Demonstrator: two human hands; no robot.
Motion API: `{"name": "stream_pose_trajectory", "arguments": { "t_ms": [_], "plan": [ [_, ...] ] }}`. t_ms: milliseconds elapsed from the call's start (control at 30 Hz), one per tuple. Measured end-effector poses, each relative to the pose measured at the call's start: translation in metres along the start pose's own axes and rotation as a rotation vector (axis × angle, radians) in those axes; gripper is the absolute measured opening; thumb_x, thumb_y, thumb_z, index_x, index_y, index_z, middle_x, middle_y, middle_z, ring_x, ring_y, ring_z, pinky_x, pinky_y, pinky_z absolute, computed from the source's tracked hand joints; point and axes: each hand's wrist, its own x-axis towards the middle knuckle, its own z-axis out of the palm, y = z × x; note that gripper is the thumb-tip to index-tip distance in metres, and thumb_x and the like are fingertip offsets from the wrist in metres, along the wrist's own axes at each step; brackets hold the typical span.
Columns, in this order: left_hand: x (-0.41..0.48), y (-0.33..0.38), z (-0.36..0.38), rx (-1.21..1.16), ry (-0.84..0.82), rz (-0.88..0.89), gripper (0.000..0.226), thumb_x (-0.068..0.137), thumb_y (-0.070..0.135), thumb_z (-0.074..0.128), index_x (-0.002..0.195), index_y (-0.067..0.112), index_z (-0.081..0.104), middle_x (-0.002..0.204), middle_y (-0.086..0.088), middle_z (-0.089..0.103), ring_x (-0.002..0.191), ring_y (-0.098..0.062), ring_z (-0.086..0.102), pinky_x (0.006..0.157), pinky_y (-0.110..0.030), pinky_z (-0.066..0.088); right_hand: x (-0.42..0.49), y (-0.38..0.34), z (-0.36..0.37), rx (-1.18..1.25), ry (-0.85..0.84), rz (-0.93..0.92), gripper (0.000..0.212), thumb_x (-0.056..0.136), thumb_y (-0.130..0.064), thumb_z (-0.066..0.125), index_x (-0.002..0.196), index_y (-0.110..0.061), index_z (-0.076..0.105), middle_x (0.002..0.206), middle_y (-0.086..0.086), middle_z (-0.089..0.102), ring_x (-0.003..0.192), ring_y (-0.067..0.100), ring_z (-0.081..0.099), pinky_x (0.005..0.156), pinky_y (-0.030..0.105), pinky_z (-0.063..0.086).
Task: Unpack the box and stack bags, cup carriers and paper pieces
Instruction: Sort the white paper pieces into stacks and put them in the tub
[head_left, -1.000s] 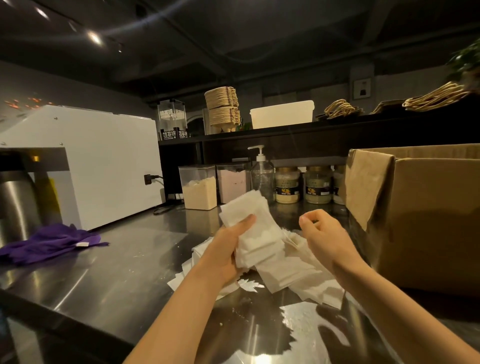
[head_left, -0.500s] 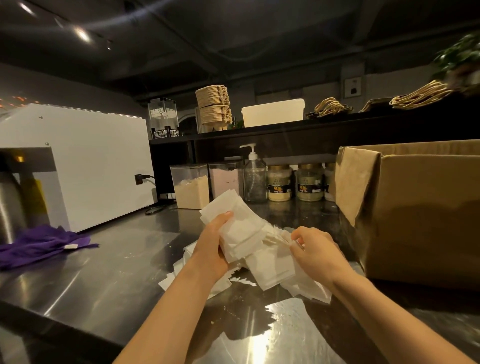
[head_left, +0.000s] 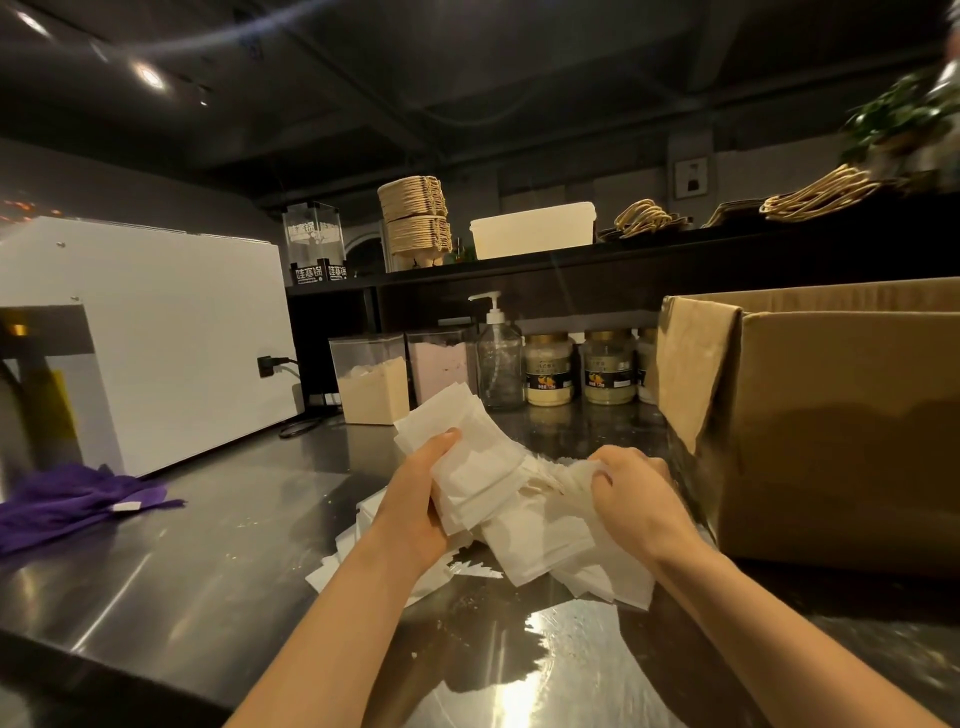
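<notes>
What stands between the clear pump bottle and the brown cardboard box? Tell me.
Gold-lidded jars of pale powder, lined up on the steel counter; head view.

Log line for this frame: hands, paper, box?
left hand: grips paper stack | right hand: pinches loose paper pile on counter | cardboard box: flap open, right of pile | phase: gathering paper

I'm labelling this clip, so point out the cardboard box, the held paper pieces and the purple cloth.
cardboard box (head_left: 841, 441), head view, on its front wall.
paper pieces (head_left: 483, 467), head view, on the held bundle's top sheet.
purple cloth (head_left: 67, 499), head view, on its middle folds.
</notes>
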Motion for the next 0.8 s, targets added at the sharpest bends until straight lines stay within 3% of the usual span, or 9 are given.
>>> {"name": "stream_pose_trajectory", "arguments": {
  "t_ms": [133,233,367,567,700,800],
  "plan": [
    [-0.0008,0.0002,0.0001,-0.004,0.0,-0.007,0.044,0.089,0.031,0.063,0.131,0.026,0.05,0.116,-0.013,0.064,0.108,-0.034,0.061,0.081,-0.051,0.053,-0.0027,-0.004,0.0006,0.088,-0.068,-0.05,0.014,0.095,-0.023,0.049,0.105,-0.021,0.057,0.102,-0.001,0.061,0.089,0.015,0.058,0.08,0.035,0.054],
    [-0.0015,0.0006,0.0017,-0.006,-0.001,0.001,0.042,0.09,0.029,0.063,0.13,0.025,0.051,0.114,-0.013,0.064,0.107,-0.034,0.061,0.082,-0.051,0.053,-0.0058,-0.0026,0.002,-0.007,-0.18,-0.018,0.03,0.09,-0.027,0.059,0.119,-0.022,0.053,0.112,-0.005,0.056,0.097,0.013,0.054,0.082,0.029,0.051],
    [-0.0047,0.0004,0.0051,-0.009,-0.017,0.021,0.036,0.092,0.027,0.06,0.127,0.025,0.051,0.107,-0.011,0.064,0.097,-0.03,0.061,0.07,-0.046,0.052,-0.0064,-0.001,-0.0001,-0.009,-0.104,-0.002,0.018,0.097,-0.015,0.048,0.111,-0.019,0.057,0.113,0.003,0.061,0.094,0.017,0.058,0.087,0.036,0.055],
    [-0.0067,0.0003,0.0061,0.009,-0.015,0.027,0.04,0.092,0.028,0.059,0.131,0.025,0.048,0.107,-0.011,0.064,0.096,-0.03,0.062,0.069,-0.046,0.053,-0.0067,-0.0031,-0.0024,0.04,-0.03,-0.006,0.01,0.097,-0.015,0.048,0.098,-0.021,0.055,0.111,0.004,0.061,0.09,0.016,0.057,0.084,0.034,0.054],
    [-0.0061,0.0001,0.0057,-0.011,-0.025,0.015,0.041,0.092,0.027,0.061,0.131,0.024,0.048,0.11,-0.013,0.064,0.101,-0.032,0.062,0.077,-0.05,0.054,-0.0091,-0.0035,-0.0024,0.008,-0.099,0.025,0.024,0.095,-0.023,0.055,0.118,-0.019,0.055,0.111,0.0,0.058,0.093,0.015,0.054,0.086,0.033,0.052],
    [-0.0063,-0.0002,0.0056,-0.015,-0.037,0.008,0.04,0.092,0.027,0.06,0.13,0.024,0.049,0.11,-0.013,0.064,0.101,-0.032,0.062,0.078,-0.051,0.054,-0.008,-0.0035,-0.0043,-0.019,-0.072,0.049,0.02,0.097,-0.018,0.051,0.115,-0.016,0.059,0.104,0.003,0.06,0.09,0.017,0.057,0.088,0.036,0.054]
  ]
}}
